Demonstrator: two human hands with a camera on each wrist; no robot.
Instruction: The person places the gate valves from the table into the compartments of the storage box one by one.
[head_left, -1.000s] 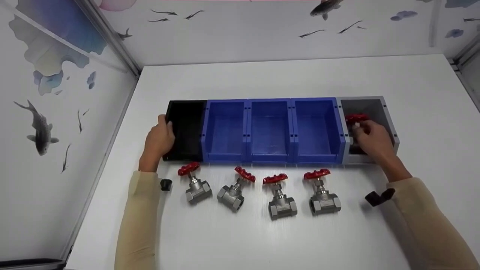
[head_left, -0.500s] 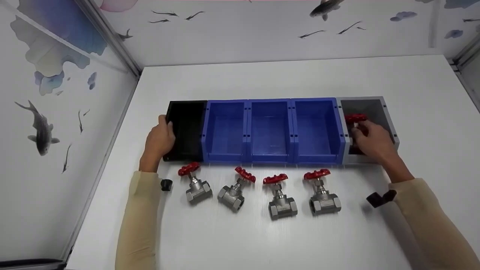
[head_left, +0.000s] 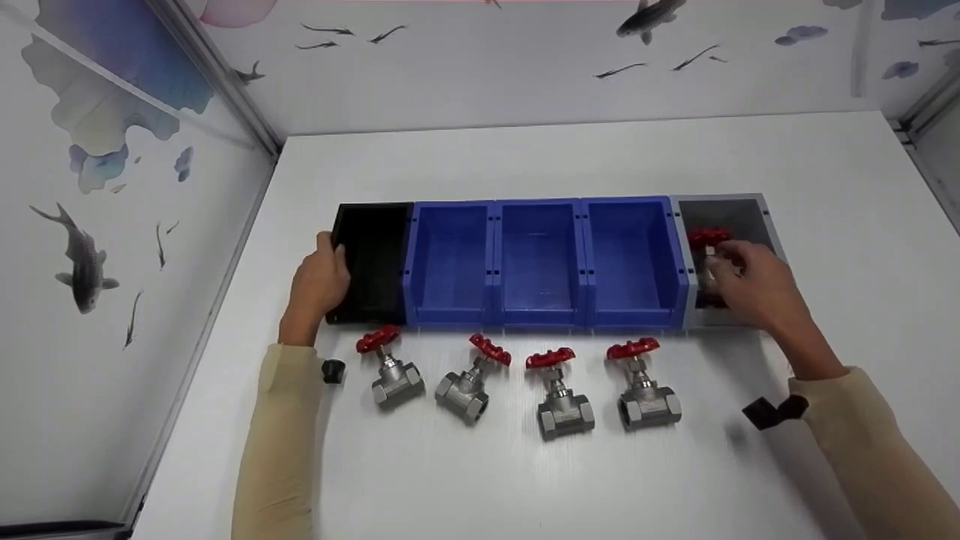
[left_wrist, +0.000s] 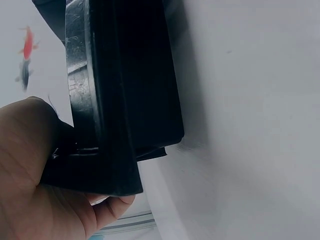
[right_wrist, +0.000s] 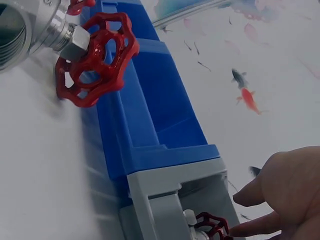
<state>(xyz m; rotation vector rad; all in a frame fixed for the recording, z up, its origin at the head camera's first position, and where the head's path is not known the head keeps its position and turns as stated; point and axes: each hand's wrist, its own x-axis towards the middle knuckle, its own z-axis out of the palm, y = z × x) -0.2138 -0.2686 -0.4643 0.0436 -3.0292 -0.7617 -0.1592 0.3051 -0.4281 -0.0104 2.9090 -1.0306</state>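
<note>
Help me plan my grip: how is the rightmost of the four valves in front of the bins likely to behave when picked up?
The valve probably feels heavy for its size, since its body looks like thick metal. Its faceted ends should help resist rolling. The red handwheel might turn if gripped, as it sits on a stem.

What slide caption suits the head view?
Hands at both ends of five bins: four valves lie in front, a fifth in the grey bin.

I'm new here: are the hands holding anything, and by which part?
The left hand grips the black bin by its outer wall. The right hand, at the valve in the gray bin, appears to hold nothing.
</note>
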